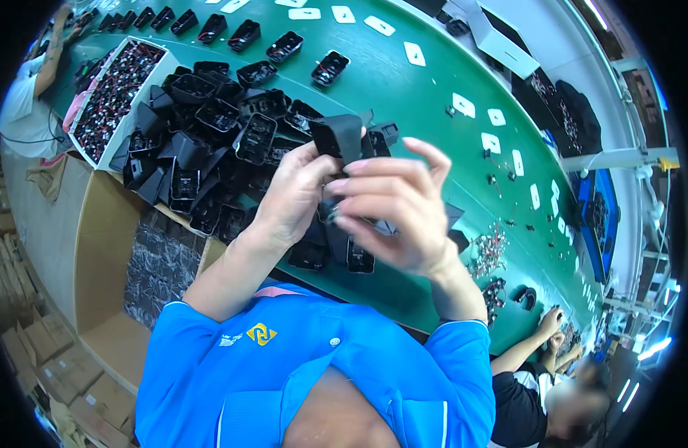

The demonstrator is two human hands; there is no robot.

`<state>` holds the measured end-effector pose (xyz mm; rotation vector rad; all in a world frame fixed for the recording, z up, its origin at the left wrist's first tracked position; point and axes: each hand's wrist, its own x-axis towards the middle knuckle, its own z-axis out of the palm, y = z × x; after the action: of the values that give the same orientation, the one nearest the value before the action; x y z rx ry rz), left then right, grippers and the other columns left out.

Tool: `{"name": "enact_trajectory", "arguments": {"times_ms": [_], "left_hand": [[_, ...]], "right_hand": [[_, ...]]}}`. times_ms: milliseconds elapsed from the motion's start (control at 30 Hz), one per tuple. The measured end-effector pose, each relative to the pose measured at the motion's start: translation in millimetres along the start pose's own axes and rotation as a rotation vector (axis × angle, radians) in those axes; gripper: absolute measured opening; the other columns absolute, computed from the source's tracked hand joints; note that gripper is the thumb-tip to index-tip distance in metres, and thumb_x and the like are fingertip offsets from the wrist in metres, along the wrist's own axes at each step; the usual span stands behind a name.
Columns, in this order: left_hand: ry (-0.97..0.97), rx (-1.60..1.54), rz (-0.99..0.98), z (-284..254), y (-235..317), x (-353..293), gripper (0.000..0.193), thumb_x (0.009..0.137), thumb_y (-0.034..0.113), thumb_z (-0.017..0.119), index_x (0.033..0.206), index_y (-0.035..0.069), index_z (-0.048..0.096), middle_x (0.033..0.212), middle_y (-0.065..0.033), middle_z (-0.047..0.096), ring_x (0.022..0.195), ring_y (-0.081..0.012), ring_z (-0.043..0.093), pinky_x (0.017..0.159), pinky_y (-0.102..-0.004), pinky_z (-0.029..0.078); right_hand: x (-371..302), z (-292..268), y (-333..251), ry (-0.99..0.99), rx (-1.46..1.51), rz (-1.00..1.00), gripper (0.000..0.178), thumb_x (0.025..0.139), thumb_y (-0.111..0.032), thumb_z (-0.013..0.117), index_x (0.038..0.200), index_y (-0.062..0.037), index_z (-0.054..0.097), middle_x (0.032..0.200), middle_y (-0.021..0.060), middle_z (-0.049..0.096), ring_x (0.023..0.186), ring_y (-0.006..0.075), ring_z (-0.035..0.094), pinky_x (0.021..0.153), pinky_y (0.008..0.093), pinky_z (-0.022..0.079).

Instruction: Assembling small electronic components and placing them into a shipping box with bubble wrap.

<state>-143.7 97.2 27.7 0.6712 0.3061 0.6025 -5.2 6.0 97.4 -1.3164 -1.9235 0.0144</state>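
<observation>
My left hand (303, 183) grips a black plastic housing (338, 138) with a slanted outer face, raised over the table. My right hand (403, 201) is beside it, slightly blurred. Its fingers are apart and stretched toward the underside of the housing, their tips close to my left fingers; whether they touch it is unclear. I see nothing held in the right hand. Behind and left of my hands lies a large heap of similar black housings (256, 138), open sides showing in many. More black housings (360, 255) lie under my wrists.
A white box (146, 89) of small wired parts stands left of the heap. Below it is a cardboard carton (105, 254) with bagged dark pieces. Along the green table (403, 97) lie white plates (379, 25), single housings (330, 69) and loose wires (489, 250). Co-workers sit at upper left and lower right.
</observation>
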Motion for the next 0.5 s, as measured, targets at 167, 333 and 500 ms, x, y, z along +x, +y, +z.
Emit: {"name": "enact_trajectory", "arguments": {"times_ms": [167, 333, 500], "left_hand": [[0.03, -0.041, 0.006, 26.0, 3.9, -8.5, 0.048, 0.099, 0.01, 0.043, 0.147, 0.008, 0.045, 0.129, -0.0146, 0.06, 0.108, -0.0183, 0.063, 0.09, -0.031, 0.055], [-0.06, -0.238, -0.021, 20.0, 7.1, -13.5, 0.049, 0.102, 0.009, 0.042, 0.151, 0.013, 0.039, 0.133, -0.0152, 0.056, 0.111, -0.0176, 0.061, 0.093, -0.0311, 0.053], [-0.063, -0.209, 0.0, 9.7, 0.3, -19.0, 0.049, 0.104, 0.01, 0.044, 0.153, 0.015, 0.036, 0.133, -0.0149, 0.055, 0.112, -0.0178, 0.061, 0.093, -0.031, 0.053]], "right_hand": [[-19.6, 11.3, 5.4, 0.072, -0.223, 0.056, 0.018, 0.08, -0.009, 0.077, 0.094, -0.0177, 0.069, 0.102, -0.0083, 0.074, 0.112, 0.0161, 0.062, 0.113, 0.0472, 0.026], [-25.9, 16.4, 4.6, 0.098, -0.304, 0.197, 0.017, 0.08, -0.009, 0.076, 0.093, -0.0174, 0.07, 0.101, -0.0094, 0.074, 0.115, 0.016, 0.058, 0.113, 0.0469, 0.023], [-28.9, 20.9, -5.1, 0.095, -0.319, 0.274, 0.016, 0.079, -0.008, 0.076, 0.091, -0.0176, 0.07, 0.105, -0.0086, 0.072, 0.12, 0.0173, 0.054, 0.113, 0.0463, 0.022]]}}
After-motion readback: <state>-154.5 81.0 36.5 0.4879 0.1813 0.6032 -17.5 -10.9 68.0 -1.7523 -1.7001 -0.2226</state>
